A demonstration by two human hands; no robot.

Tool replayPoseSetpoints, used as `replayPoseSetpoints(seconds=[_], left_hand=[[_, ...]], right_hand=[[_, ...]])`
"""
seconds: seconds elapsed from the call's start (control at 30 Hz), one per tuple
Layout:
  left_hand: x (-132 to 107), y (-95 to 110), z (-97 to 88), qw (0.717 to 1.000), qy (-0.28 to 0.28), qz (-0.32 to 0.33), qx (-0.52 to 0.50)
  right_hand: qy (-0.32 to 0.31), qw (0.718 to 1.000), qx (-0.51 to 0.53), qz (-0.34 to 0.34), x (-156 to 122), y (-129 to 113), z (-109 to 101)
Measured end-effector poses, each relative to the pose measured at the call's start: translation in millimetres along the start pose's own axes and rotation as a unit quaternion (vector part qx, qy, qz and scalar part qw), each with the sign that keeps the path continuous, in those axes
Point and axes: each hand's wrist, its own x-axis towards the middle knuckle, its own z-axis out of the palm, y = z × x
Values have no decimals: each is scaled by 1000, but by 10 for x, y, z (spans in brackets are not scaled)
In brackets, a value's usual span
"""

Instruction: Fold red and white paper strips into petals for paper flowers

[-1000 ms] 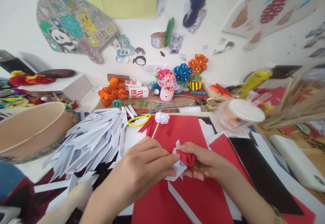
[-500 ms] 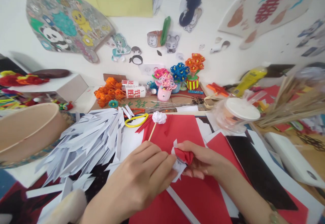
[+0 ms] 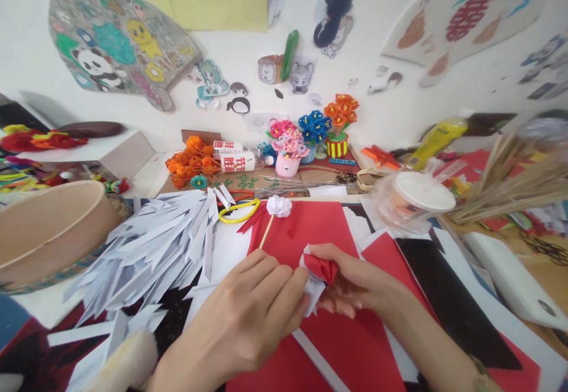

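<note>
My left hand [image 3: 251,315] and my right hand [image 3: 357,285] meet at the middle of the view, both pinching a small crumpled wad of red and white paper [image 3: 318,275]. Left fingertips press its left side, right thumb and fingers wrap its right side. Under the hands lies a red paper sheet [image 3: 350,350]. Just beyond the left hand a white paper flower on a wooden stick [image 3: 278,207] lies on the red sheet.
A heap of white paper strips [image 3: 160,244] lies left, beside a tan round bowl [image 3: 48,226]. A yellow loop [image 3: 242,210] is near the flower. Pots of paper flowers [image 3: 290,143] stand at the back; a lidded plastic cup [image 3: 415,199] and wooden sticks [image 3: 510,185] stand right.
Both hands stay on the wad. It has been squeezed and turned a little, with less white paper sticking out at its lower left than before.
</note>
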Motion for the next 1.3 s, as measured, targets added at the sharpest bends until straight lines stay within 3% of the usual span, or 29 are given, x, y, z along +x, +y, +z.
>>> replayPoseSetpoints(seconds=[0.07, 0.2, 0.4, 0.53, 0.63, 0.77, 0.87, 1.07, 1.2, 1.3], left_hand=[[12, -8, -8, 1000, 14, -1, 4], [39, -30, -35, 998, 51, -19, 34], [29, -68, -32, 993, 70, -51, 77], [5, -44, -38, 993, 76, -87, 38], [15, -9, -57, 979, 62, -182, -71], [60, 10, -22, 900, 39, -365, -233], [64, -6, 59, 841, 38, -445, -307], [33, -17, 150, 823, 84, -453, -332], [47, 19, 136, 790, 97, -486, -362], [61, 25, 116, 812, 100, -465, -340]], right_hand=[[-8, 999, 24, -23, -22, 3, 25], [5, 981, 74, -182, -76, -7, 88], [27, 957, -11, -290, -22, 28, 98], [56, 950, -17, -307, 5, 50, 79], [63, 947, -19, -313, -13, 41, 67], [46, 948, -39, -313, -41, 16, 66], [51, 944, -57, -322, -53, 1, 74], [92, 941, -81, -314, -78, -37, 116], [100, 941, -83, -314, -70, -56, 131], [106, 944, -77, -303, -53, -54, 118]])
